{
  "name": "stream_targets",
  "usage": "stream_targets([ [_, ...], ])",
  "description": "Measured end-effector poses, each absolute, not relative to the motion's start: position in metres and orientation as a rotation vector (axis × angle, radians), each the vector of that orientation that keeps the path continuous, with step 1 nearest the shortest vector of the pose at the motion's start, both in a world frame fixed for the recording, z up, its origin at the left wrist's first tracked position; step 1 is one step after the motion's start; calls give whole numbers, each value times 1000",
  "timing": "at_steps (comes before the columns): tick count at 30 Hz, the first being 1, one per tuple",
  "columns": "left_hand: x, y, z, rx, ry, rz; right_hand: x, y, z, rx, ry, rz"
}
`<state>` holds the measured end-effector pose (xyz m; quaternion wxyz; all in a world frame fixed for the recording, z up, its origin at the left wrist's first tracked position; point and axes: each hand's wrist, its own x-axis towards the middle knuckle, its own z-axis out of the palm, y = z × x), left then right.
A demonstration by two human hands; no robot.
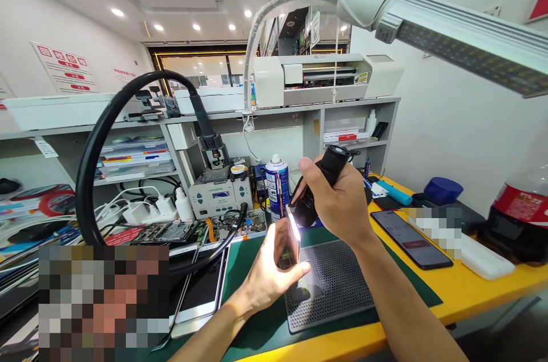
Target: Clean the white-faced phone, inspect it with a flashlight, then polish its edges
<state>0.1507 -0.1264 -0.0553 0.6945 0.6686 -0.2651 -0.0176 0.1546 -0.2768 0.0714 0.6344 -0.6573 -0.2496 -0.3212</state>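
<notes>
My left hand [263, 270] grips a thin phone [294, 236] by its sides, standing it nearly edge-on. Bright light falls on its narrow edge. My right hand [346, 205] is wrapped round a black flashlight [334, 163], which slants down toward the phone's upper end. The flashlight's front end is close to the phone, but I cannot tell whether they touch. Below both hands lies a dark perforated pad [338, 276] on a green mat [246, 316]. The phone's broad faces are mostly turned out of view.
A blue spray can [276, 182] stands behind my hands. Leftward are a hot-air station [220, 199], a thick black hose [92, 139] and white-framed devices [199, 293]. Another phone [411, 239], a white bar [488, 256] and a bottle [520, 205] are at right. A lamp [462, 36] hangs overhead.
</notes>
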Motion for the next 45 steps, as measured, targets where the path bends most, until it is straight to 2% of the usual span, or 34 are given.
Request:
stream_targets([
  [36, 149, -123, -62, 1852, -628, 145, 154, -277, 66, -1538, -528, -746],
  [45, 149, -126, -54, 1756, -552, 117, 150, -278, 64, -1560, -611, -776],
])
